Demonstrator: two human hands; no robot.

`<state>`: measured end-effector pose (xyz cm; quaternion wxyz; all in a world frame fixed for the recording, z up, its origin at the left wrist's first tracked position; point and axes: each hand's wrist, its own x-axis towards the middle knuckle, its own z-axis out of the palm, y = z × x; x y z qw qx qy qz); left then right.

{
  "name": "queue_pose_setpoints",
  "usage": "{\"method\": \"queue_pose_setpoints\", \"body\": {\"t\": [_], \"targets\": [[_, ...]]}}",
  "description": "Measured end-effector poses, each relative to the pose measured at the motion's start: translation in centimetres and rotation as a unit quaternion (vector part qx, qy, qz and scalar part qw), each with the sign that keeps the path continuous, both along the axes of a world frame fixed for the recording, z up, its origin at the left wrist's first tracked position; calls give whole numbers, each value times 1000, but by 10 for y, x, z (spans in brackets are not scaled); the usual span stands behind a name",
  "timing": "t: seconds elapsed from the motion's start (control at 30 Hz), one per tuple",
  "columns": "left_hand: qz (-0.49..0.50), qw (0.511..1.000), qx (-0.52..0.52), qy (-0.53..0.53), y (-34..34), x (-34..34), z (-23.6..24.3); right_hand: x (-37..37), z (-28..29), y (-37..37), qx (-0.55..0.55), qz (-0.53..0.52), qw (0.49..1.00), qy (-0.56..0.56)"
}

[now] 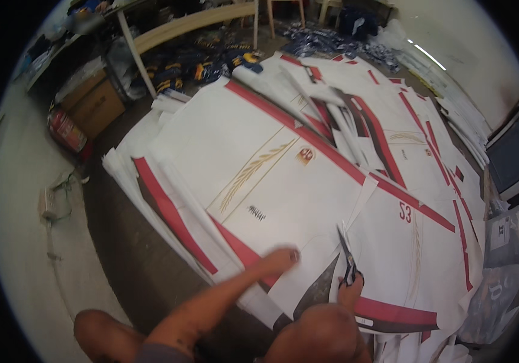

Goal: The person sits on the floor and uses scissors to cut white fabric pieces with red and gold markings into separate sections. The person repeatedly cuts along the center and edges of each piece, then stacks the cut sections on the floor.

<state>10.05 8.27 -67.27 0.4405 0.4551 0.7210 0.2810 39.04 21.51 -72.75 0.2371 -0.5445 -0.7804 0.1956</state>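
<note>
My right hand (pixel 350 292) is closed around the black handles of a pair of scissors (pixel 348 257). Their blades point away from me and lie along the edge of a white printed sheet (pixel 211 145). Beside the blades a curved outline runs over the sheet, and a dark gap shows just below them. My left hand (pixel 280 261) is over the near part of this sheet, left of the scissors; its fingers are blurred. Red bands, gold leaf motifs and a small emblem mark the sheet.
More red-and-white printed sheets (pixel 407 139) overlap in a wide pile to the right and beyond. A fire extinguisher (pixel 66 130) and a cardboard box (pixel 93 103) stand at left. Dark cloth pieces (pixel 223 57) lie under a far table. Plastic bags (pixel 495 296) sit at right.
</note>
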Motion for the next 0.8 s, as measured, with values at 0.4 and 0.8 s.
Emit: {"method": "queue_pose_setpoints", "body": {"t": [0.4,0.8], "targets": [[25,893,-261,365,-148,-197,17,55,-37,18,124,-41,991,27],[70,972,-22,-223,-67,9,-6,-194,109,-5,-380,237,813,373]]}}
